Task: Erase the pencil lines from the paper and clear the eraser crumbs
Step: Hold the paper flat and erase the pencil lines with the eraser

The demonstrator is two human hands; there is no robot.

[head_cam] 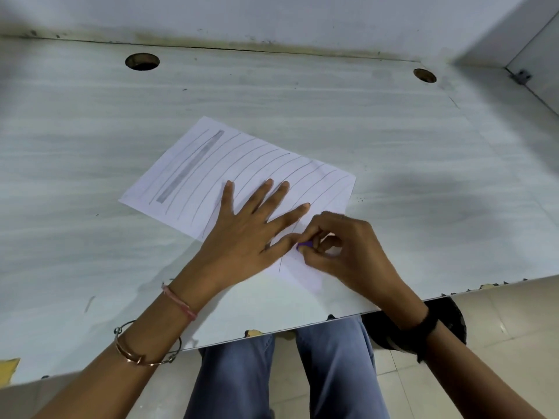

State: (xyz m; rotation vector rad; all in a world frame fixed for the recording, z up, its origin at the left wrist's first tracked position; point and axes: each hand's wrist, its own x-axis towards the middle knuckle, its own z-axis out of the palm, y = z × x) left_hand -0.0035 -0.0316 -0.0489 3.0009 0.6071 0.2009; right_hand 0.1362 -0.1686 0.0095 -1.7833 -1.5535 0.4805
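A white sheet of paper (211,170) lies at an angle on the pale table (363,131). Several long pencil lines and one broad shaded grey band (190,166) cross it. My left hand (251,228) lies flat on the sheet with its fingers spread, pressing it down. My right hand (348,252) is at the sheet's near right corner, where its fingertips pinch a small purple eraser (305,245) against the paper, right beside my left thumb. The corner strip of paper near the eraser looks free of lines.
Two round cable holes (142,61) (424,75) sit near the table's far edge by the wall. The table's chipped front edge (302,326) runs just below my wrists, with my legs in jeans and a tiled floor beneath.
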